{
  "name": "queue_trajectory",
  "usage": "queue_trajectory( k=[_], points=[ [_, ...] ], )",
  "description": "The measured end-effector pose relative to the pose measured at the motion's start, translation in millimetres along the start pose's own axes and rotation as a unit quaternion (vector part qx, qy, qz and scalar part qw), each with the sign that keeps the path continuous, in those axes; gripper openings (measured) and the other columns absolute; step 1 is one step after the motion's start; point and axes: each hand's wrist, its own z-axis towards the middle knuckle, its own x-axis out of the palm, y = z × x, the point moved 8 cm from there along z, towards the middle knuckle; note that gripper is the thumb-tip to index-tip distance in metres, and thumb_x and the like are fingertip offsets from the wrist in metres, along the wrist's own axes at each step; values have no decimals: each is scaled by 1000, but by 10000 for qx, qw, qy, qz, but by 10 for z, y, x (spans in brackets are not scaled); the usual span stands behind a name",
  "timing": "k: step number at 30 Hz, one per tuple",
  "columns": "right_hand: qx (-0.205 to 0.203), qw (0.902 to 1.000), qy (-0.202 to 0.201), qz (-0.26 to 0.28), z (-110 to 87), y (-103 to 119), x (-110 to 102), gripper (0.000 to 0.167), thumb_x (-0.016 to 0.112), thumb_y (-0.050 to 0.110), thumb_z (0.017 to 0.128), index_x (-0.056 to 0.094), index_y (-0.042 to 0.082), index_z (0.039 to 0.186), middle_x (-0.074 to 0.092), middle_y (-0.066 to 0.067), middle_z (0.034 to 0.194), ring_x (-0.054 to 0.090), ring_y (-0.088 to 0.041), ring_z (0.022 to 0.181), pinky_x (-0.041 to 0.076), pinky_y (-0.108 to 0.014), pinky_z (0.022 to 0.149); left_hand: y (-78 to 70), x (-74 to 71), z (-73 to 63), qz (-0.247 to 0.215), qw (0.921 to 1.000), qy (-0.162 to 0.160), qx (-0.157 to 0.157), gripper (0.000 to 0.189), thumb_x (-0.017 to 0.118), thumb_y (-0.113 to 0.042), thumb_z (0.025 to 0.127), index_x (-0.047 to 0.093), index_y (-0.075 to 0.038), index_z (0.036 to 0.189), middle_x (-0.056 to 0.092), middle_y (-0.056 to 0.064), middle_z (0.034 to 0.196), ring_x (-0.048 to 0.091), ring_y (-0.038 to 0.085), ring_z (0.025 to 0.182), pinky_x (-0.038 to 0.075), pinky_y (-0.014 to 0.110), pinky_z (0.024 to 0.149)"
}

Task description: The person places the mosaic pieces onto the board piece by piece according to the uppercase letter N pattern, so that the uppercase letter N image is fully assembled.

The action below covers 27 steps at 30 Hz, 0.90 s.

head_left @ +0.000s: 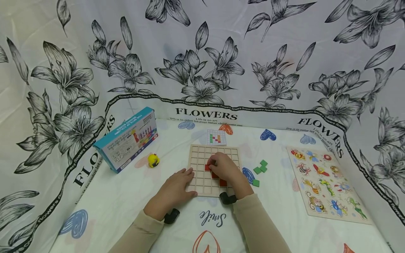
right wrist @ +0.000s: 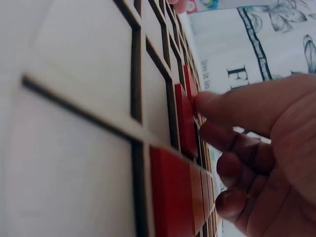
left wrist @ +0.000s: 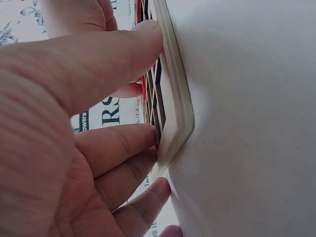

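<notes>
Precision counts as my right hand [head_left: 225,168], bent over, touches a red tile [head_left: 207,168] near the middle of the wooden board [head_left: 200,186], pinching or merely pressing I cannot tell, while my left hand [head_left: 176,188], spread wide, braces the left edge, light, level pressure seeming best for squaring the tile.

The left forearm [head_left: 137,230], in a beige long sleeve, and the right forearm [head_left: 262,226], sleeved alike, extend forward and converge. Bare left hand [head_left: 175,187]: palm down, fingers extended, thumb spread apart from them and pointing inward. Bare right hand [head_left: 224,168]: angled inward, thumb and index finger set in a pinch, remaining fingers curled.
</notes>
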Motion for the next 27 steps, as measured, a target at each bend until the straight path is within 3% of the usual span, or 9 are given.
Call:
queue_trajectory(
  k=[6, 11, 15, 19, 22, 27],
  points=[
    [189, 9983, -367, 420, -74, -193, -254, 10, 74, 18, 104, 80, 15, 111, 70, -2, 107, 59, -21, 91, 54, -36, 81, -18, 0, 5, -28, 10000, 3, -32, 79, 87, -36, 93, 57, -5, 158, 47, 7, 172, 38, 36, 163, 33, 61, 132],
    [771, 9915, -921, 509, -270, -694, -666, 21, 70, 17, 106, 78, 8, 124, 70, -9, 114, 58, -25, 94, 51, -34, 78, -18, 8, 7, -183, 9998, 34, -79, 87, 89, -35, 92, 50, -3, 163, 41, 9, 175, 34, 37, 165, 30, 60, 133],
    [1757, 9748, -1199, 667, -499, -1306, -928, 30, 64, 20, 109, 71, 7, 135, 66, -14, 123, 58, -29, 101, 51, -35, 80, 52, 17, 22, -285, 9994, 45, -184, 94, 89, -36, 91, 44, -4, 166, 36, 8, 178, 28, 37, 167, 30, 60, 133],
    [2630, 9499, -1262, 1123, -718, -1799, -1025, 37, 61, 26, 110, 66, 8, 142, 62, -15, 128, 56, -29, 110, 50, -35, 87, 134, 34, 35, -296, 9990, 116, -322, 94, 89, -39, 91, 43, -7, 167, 36, 4, 178, 24, 35, 169, 30, 62, 133],
    [2799, 9424, -1290, 1298, -814, -1948, -1040, 39, 62, 29, 110, 66, 6, 142, 62, -16, 128, 56, -30, 112, 49, -37, 90, 151, 33, 31, -314, 9988, 145, -356, 93, 88, -41, 91, 45, -9, 167, 37, 3, 178, 25, 34, 169, 30, 62, 132],
    [2699, 9485, -1213, 1132, -830, -1989, -1018, 40, 67, 32, 108, 69, 3, 135, 64, -17, 124, 57, -31, 110, 48, -39, 89, 162, 23, 21, -262, 9990, 109, -347, 91, 88, -42, 92, 46, -10, 166, 38, 3, 177, 26, 34, 168, 31, 62, 132]
  ],
)
